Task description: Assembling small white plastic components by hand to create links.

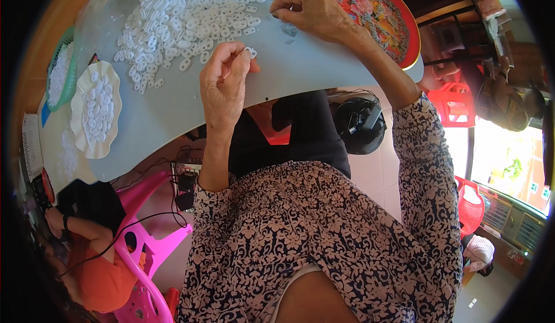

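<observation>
Head view, sole view. The left hand [224,80] is raised in front of the table edge nearest the body, back of the wrist toward the wearer, fingers curled. Its grip is narrow — thumb and forefinger closed on a small white piece [252,52]. The piece protrudes at the fingertips on the right side of the hand, a rounded, holed end showing. The visible part points right, toward the right hand's side; the remainder is covered by the fingers, so the full long axis cannot be confirmed.

The right hand [315,14] is over the far part of the grey table [272,83], fingertips directed left toward the pile. The thumb and fingers are bent close together; whether anything is held between them cannot be told. Small clear scraps [290,30] lie just below these fingertips.

The pile of white pieces [185,19] occupies the far left of the tabletop, its long axes lying in mixed directions. A red-rimmed round tray [414,31] stands beside the right forearm, small metallic parts scattered over its floral base. At left — a cream scalloped dish [81,123] and a green basket [70,71], both containing white pieces.
</observation>
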`<state>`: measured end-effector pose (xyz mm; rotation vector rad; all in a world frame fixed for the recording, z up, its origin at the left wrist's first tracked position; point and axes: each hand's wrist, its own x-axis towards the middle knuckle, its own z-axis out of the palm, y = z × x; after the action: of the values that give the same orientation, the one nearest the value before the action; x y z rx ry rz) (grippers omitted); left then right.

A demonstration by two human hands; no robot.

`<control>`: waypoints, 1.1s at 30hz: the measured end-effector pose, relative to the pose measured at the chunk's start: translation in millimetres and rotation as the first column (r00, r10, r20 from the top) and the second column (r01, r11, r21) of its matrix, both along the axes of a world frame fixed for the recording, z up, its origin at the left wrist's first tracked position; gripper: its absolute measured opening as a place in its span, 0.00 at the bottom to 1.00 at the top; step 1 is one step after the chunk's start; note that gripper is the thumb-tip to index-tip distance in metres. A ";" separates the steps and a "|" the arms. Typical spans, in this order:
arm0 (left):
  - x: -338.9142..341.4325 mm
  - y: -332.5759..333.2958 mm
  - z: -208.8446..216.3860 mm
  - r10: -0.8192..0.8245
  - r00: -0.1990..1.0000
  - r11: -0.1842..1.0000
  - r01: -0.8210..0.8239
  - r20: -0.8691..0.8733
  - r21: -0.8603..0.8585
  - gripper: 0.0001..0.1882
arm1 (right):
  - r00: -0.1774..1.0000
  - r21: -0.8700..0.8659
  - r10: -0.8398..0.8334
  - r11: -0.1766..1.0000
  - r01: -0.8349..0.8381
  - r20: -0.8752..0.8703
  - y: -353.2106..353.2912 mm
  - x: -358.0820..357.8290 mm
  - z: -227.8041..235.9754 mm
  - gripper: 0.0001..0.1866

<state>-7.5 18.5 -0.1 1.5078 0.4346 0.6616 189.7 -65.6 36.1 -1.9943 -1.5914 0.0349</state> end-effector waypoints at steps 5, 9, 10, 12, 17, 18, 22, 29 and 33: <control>1.8 -2.2 1.0 0.000 0.999 0.999 0.002 0.045 -0.035 0.06 | 0.997 -0.041 -0.023 0.999 0.027 0.080 8.1 2.3 -6.9 0.06; 0.4 -1.5 0.0 0.001 0.999 0.999 0.000 0.051 -0.033 0.05 | 0.973 -0.182 -0.031 0.981 0.074 0.229 17.6 -7.2 0.7 0.06; 1.0 -1.8 0.1 0.001 0.999 0.999 0.001 0.052 -0.033 0.05 | 0.973 -0.182 -0.032 0.980 0.075 0.230 20.5 -7.7 0.1 0.06; 2.3 -2.9 -0.1 -0.005 0.997 0.999 0.008 0.072 -0.038 0.04 | 0.931 -0.225 -0.040 0.966 0.129 0.362 26.7 -8.2 -2.1 0.06; 1.9 -2.9 2.9 -0.016 0.999 0.997 0.020 0.046 -0.077 0.04 | 0.969 -0.311 -0.022 0.945 0.101 0.247 33.4 -3.8 1.1 0.07; 3.3 -3.3 3.7 -0.015 0.999 0.997 0.017 0.039 -0.071 0.04 | 0.988 -0.335 -0.016 0.940 0.068 0.154 31.4 -0.3 0.8 0.08; 2.6 -2.7 1.1 -0.004 0.999 0.999 0.006 0.039 -0.053 0.05 | 0.998 -0.135 -0.049 0.990 0.052 0.027 12.9 -16.6 10.5 0.11; 0.5 -0.8 1.3 -0.025 0.999 1.000 0.026 0.021 -0.013 0.06 | 0.867 -0.060 -0.102 0.995 0.083 -0.488 -19.1 -57.4 -5.3 0.09; -0.4 -1.3 4.2 -0.053 0.998 0.999 0.053 0.014 -0.008 0.06 | 0.671 0.055 -0.022 0.994 0.094 -0.741 -24.7 -67.0 -19.0 0.07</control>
<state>-7.9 17.1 4.2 1.5013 0.3851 0.6272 122.6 -90.2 17.1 -1.6249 -0.9604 0.6621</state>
